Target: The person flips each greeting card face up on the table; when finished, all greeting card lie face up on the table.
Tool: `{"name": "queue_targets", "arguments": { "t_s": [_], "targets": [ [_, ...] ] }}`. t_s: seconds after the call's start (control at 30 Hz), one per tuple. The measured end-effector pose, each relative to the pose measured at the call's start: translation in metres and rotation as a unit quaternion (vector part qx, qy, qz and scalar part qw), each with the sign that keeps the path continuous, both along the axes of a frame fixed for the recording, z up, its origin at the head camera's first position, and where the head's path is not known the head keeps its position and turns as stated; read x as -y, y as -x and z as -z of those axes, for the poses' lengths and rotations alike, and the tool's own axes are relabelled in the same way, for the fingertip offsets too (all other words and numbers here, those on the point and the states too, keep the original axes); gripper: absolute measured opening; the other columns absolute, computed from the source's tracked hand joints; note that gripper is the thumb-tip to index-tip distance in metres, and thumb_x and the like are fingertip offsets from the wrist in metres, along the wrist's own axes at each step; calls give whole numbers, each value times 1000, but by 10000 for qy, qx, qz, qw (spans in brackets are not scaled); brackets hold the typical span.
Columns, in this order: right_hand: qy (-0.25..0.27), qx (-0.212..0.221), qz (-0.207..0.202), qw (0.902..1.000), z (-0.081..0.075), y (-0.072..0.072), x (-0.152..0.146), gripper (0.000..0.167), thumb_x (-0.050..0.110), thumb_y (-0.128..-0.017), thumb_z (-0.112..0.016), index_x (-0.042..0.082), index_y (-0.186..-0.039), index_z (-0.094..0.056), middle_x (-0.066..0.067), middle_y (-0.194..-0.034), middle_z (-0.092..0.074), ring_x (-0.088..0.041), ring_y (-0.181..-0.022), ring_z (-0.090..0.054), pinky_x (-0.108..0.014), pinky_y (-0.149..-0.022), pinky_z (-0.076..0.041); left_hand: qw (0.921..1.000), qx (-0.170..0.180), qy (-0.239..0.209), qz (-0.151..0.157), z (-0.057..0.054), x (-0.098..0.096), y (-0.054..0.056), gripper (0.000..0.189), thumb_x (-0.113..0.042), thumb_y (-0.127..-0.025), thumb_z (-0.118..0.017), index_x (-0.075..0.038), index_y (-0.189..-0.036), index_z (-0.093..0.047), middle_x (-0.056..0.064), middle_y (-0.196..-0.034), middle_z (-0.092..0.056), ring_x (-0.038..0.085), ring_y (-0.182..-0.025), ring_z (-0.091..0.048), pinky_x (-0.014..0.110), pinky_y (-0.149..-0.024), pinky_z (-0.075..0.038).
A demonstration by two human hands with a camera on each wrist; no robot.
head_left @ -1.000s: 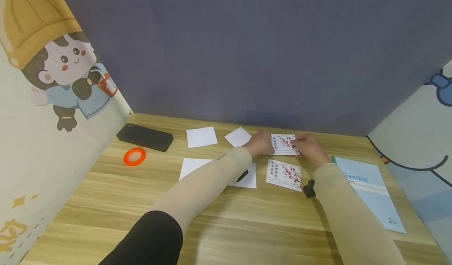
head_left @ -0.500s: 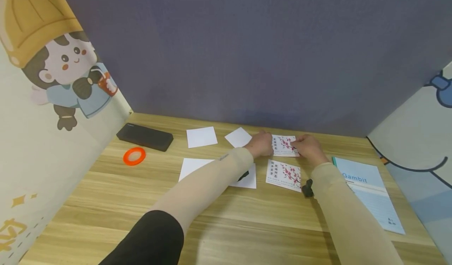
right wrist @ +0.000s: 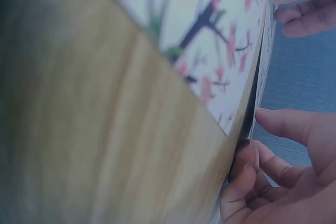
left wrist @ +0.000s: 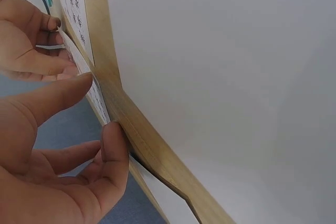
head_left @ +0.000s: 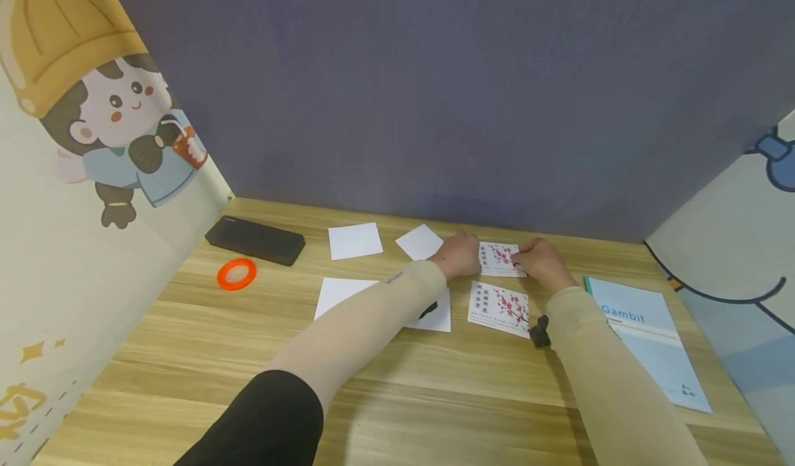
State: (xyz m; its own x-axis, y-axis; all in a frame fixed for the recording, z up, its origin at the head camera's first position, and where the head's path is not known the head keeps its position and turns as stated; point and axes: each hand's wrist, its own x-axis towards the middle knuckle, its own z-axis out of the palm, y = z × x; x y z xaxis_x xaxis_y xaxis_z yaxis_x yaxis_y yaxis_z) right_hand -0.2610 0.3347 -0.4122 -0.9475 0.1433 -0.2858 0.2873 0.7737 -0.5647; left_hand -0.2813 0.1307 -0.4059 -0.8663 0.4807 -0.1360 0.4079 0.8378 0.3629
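A white card (head_left: 495, 264) printed with red plum blossom and dark characters is held between both hands near the back of the wooden table. My left hand (head_left: 458, 253) pinches its left edge between thumb and fingers. At the right edge, my right hand (head_left: 542, 261) grips it the same way. Seen edge-on, the card (left wrist: 79, 60) appears as a thin strip in the left wrist view. A second card (head_left: 499, 308) with the same print lies flat just in front, nearer to me. Its blossom corner shows in the right wrist view.
Two blank white cards (head_left: 355, 241) (head_left: 419, 241) lie left of my hands. A larger white sheet (head_left: 338, 293) is partly under my left forearm. Further left are a black case (head_left: 254, 240) and an orange ring (head_left: 237, 274); a light-blue notebook (head_left: 658, 342) lies right. A grey partition (head_left: 397, 93) stands behind.
The held card has come down slightly toward me, its top edge now lower in the head view. Both hands keep their hold and have hardly moved.
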Motion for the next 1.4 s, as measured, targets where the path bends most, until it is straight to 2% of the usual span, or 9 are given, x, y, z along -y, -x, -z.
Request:
{"name": "queue_targets", "arguments": {
  "t_s": [0.17, 0.5, 0.63, 0.73, 0.93, 1.1, 1.23, 1.3, 1.4],
  "targets": [
    [1, 16, 5, 10000, 1, 0, -1, 50, 26, -108, -57, -10, -142, -51, -32, -147, -53, -43, -128, -55, -57, -109, -51, 10000, 53, 19, 27, -1, -1, 0, 40, -16, -97, -71, -4, -135, -70, 15, -144, -62, 18, -88, -58, 27, -66, -49],
    [-78, 20, 93, 9999, 1, -2, -1, 46, 23, -106, -59, -7, -141, -52, -25, -133, -59, -32, -109, -58, -51, -100, -53, 9999, 30, -75, 132, 2, -1, 1, 30, -12, -95, -69, -4, -123, -74, 15, -141, -65, 18, -87, -58, 26, -61, -47],
    [-85, 47, 11, 10000, -1, -5, -1, 47, 25, -107, -57, -7, -142, -53, -27, -138, -59, -36, -115, -60, -53, -102, -54, 9994, 160, -164, 263, 9, 0, 9, 8, -15, -93, -70, -7, -90, -71, 9, -117, -68, 13, -73, -50, 25, -56, -44],
    [-5, 27, -74, 10000, -3, -7, -1, 46, 25, -108, -55, -7, -140, -54, -28, -137, -59, -38, -119, -59, -55, -103, -54, 9978, 420, -361, 356, 4, 7, 12, 28, -19, -96, -70, -14, -74, -53, 1, -92, -57, 11, -65, -41, 26, -58, -43],
    [-48, -23, -199, 9998, -11, -11, -1, 48, 31, -109, -51, -5, -141, -54, -26, -136, -60, -41, -122, -58, -56, -101, -55, 9940, 504, -857, 467, -14, 30, 4, 16, -23, -101, -70, -11, -95, -62, 1, -94, -59, 12, -72, -49, 28, -71, -51],
    [-7, -43, -423, 9991, -18, -12, 11, 56, 36, -110, -50, -4, -149, -49, -23, -125, -65, -30, -102, -66, -40, -83, -57, 9944, 447, -780, 558, -21, 49, -4, 13, -21, -101, -66, -10, -98, -61, 3, -95, -60, 13, -72, -52, 29, -67, -51],
    [101, -31, -517, 9986, -24, -12, 28, 58, 35, -110, -54, -4, -152, -49, -25, -123, -71, -25, -94, -71, -34, -78, -59, 9955, 457, -742, 383, -24, 62, -6, 39, -23, -102, -66, -1, -135, -64, 12, -129, -71, 22, -100, -71, 35, -94, -62],
    [191, -12, -544, 9983, -26, -11, 38, 57, 34, -110, -55, -5, -151, -49, -27, -128, -70, -26, -98, -74, -35, -81, -62, 9958, 431, -763, 266, -24, 68, -6, 55, -24, -101, -68, 1, -149, -56, 15, -149, -64, 27, -123, -70, 40, -111, -58],
    [373, -2, -592, 9976, -27, -10, 52, 56, 30, -109, -56, -7, -151, -48, -30, -131, -69, -27, -99, -76, -33, -83, -64, 9954, 454, -833, 116, -21, 79, -4, 63, -25, -102, -70, 1, -156, -50, 18, -161, -54, 29, -132, -65, 41, -116, -55]
  ]
}}
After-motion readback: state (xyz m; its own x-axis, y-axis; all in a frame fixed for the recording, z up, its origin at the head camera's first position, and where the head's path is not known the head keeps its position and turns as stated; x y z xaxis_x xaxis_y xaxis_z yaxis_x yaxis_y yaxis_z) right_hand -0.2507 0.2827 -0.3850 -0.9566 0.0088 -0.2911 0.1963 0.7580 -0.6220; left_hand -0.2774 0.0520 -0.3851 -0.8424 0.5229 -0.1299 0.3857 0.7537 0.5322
